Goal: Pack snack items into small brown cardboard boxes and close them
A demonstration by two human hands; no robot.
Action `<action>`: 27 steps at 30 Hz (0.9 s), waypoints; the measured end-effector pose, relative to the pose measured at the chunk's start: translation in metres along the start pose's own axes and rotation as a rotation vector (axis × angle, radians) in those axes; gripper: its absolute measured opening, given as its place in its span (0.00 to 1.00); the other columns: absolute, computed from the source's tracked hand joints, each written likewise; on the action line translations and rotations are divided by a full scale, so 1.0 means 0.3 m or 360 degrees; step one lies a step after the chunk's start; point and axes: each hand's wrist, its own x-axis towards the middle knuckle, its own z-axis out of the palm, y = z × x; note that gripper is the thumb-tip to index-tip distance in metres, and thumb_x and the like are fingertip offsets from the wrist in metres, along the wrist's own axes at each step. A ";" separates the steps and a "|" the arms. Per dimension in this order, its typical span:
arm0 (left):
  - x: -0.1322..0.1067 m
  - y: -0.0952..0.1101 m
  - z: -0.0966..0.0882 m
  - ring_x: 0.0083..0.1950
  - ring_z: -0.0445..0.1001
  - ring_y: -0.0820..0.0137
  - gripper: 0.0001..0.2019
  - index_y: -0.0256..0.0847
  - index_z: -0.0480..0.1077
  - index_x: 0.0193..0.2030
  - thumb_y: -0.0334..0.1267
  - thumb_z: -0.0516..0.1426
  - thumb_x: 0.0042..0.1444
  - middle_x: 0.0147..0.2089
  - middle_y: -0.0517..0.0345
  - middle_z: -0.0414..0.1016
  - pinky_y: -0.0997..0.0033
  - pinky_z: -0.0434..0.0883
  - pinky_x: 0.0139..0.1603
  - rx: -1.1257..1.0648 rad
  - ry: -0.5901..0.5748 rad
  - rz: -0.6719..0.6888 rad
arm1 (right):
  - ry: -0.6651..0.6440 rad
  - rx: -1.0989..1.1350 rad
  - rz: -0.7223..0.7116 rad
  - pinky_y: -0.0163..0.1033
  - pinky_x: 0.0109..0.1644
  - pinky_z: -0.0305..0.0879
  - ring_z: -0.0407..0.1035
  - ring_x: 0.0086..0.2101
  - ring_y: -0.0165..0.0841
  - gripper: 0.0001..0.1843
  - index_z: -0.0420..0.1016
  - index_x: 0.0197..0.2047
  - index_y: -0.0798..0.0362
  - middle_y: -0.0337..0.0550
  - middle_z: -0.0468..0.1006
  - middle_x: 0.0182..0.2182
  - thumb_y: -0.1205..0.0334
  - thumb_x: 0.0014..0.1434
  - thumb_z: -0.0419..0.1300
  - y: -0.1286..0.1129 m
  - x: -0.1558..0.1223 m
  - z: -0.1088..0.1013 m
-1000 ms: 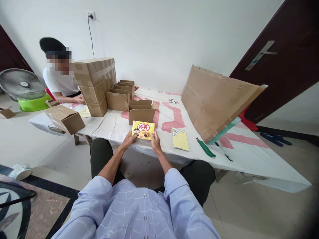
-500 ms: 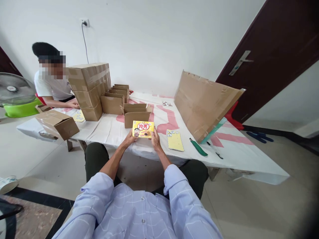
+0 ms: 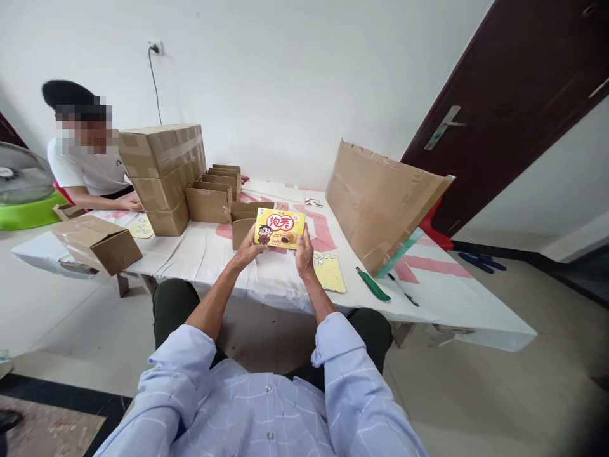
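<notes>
A yellow snack box point(image 3: 280, 228) with red lettering and a cartoon figure is held up over the table's near edge, its printed face towards me. My left hand point(image 3: 248, 249) is closed on its left end, and my right hand point(image 3: 304, 252) grips the right end. Just behind the snack box stands an open cardboard carton point(image 3: 240, 230), partly hidden by it. A yellow sheet point(image 3: 330, 274) with pale stickers lies beside my right hand. Farther right is a green-handled tool point(image 3: 373, 284), probably a knife, lying flat.
Taped cartons point(image 3: 164, 184) are stacked at the left, with open cartons point(image 3: 209, 200) beside them. Another carton point(image 3: 102, 241) sits at the left edge. A large cardboard sheet point(image 3: 380, 197) leans at the right. A co-worker point(image 3: 90, 165) sits at far left.
Both hands have raised the snack box and brought it closer, slightly to the right. It now covers more of the open carton. The view has shifted a little to the right.
</notes>
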 end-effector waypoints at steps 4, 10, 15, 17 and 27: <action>0.029 0.081 0.016 0.63 0.78 0.52 0.48 0.43 0.65 0.76 0.33 0.65 0.43 0.67 0.49 0.80 0.61 0.79 0.55 -0.0077 -0.0077 0.0183 | -0.0007 0.0049 -0.0123 0.53 0.83 0.52 0.52 0.79 0.42 0.44 0.49 0.86 0.47 0.47 0.61 0.80 0.35 0.75 0.46 -0.070 0.057 0.004; 0.053 0.157 0.027 0.62 0.78 0.52 0.48 0.43 0.64 0.78 0.34 0.65 0.45 0.65 0.49 0.81 0.63 0.79 0.54 -0.0045 -0.0027 0.0332 | -0.0003 0.0013 -0.0245 0.55 0.81 0.56 0.52 0.79 0.42 0.44 0.49 0.86 0.44 0.45 0.60 0.81 0.32 0.76 0.42 -0.146 0.106 0.012; 0.061 0.217 0.025 0.66 0.76 0.50 0.48 0.44 0.63 0.78 0.36 0.67 0.47 0.66 0.49 0.80 0.64 0.79 0.53 -0.0029 -0.0037 0.0435 | 0.0035 0.0045 -0.0303 0.54 0.82 0.53 0.49 0.80 0.43 0.46 0.48 0.86 0.44 0.45 0.60 0.81 0.30 0.75 0.42 -0.203 0.125 0.021; 0.064 0.231 0.027 0.67 0.76 0.50 0.48 0.44 0.64 0.79 0.38 0.69 0.49 0.68 0.49 0.79 0.62 0.79 0.56 -0.0053 -0.0028 0.0473 | 0.0066 0.0042 -0.0322 0.54 0.83 0.51 0.46 0.81 0.43 0.46 0.46 0.87 0.46 0.46 0.59 0.81 0.32 0.75 0.43 -0.220 0.126 0.025; -0.094 -0.016 -0.068 0.59 0.82 0.50 0.39 0.38 0.73 0.67 0.49 0.76 0.51 0.59 0.42 0.84 0.60 0.83 0.51 -0.0099 0.0005 0.0095 | -0.0057 -0.0001 -0.0083 0.52 0.75 0.67 0.62 0.74 0.47 0.44 0.50 0.85 0.49 0.54 0.67 0.77 0.40 0.74 0.52 0.005 -0.117 0.042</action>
